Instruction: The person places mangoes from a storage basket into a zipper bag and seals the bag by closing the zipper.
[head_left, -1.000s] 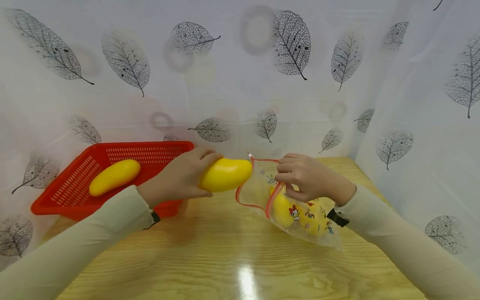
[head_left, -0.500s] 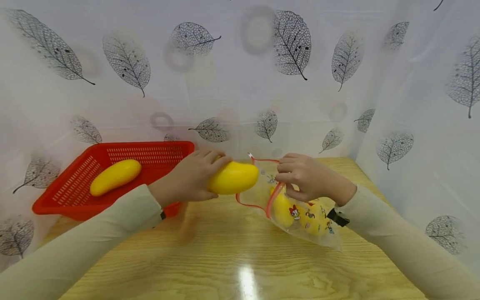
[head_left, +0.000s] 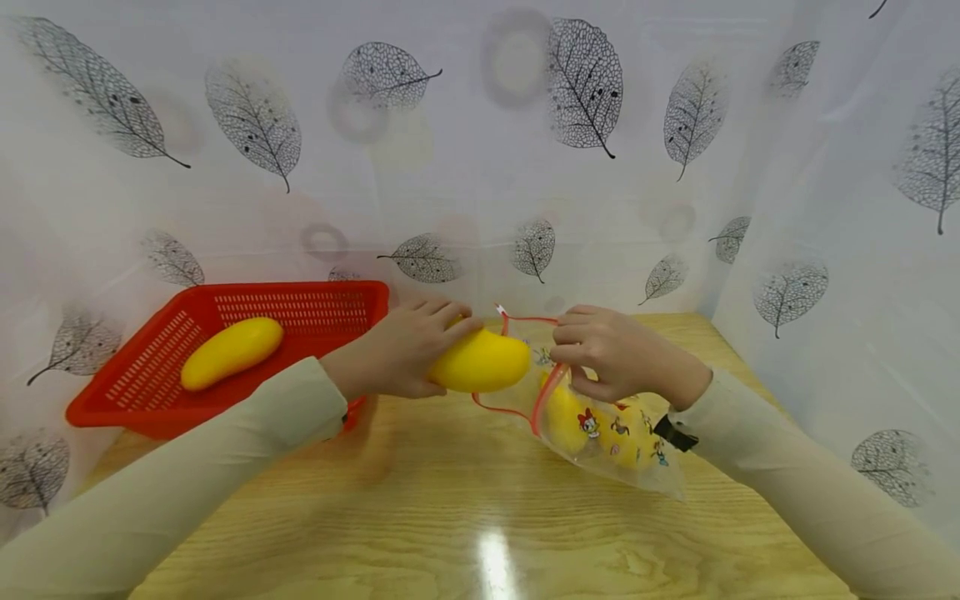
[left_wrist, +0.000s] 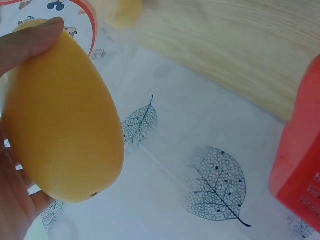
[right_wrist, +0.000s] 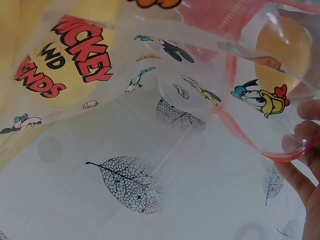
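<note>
My left hand (head_left: pixel 408 350) grips a smooth yellow mango (head_left: pixel 483 362), thumb on one side and fingers on the other, as the left wrist view also shows. The mango's tip is at the mouth of a clear zip bag (head_left: pixel 652 479) with red edging and cartoon prints. My right hand (head_left: pixel 618 354) pinches the bag's red rim (left_wrist: pixel 93 30) and holds the mouth apart. Inside the bag lie more yellow fruits (head_left: pixel 566 421), partly hidden by the prints and the right hand. In the right wrist view, fingers (right_wrist: pixel 307 130) hold the red edge.
A red slotted plastic basket (head_left: pixel 161 346) stands at the left with another long yellow mango (head_left: pixel 232 352) in it. The wooden table (head_left: pixel 420 500) lies below. A white curtain (head_left: pixel 465 167) printed with leaves hangs behind and at the sides.
My left hand has moved right with the mango, bringing its tip over the bag's mouth. The right hand and the bag have stayed in place.
</note>
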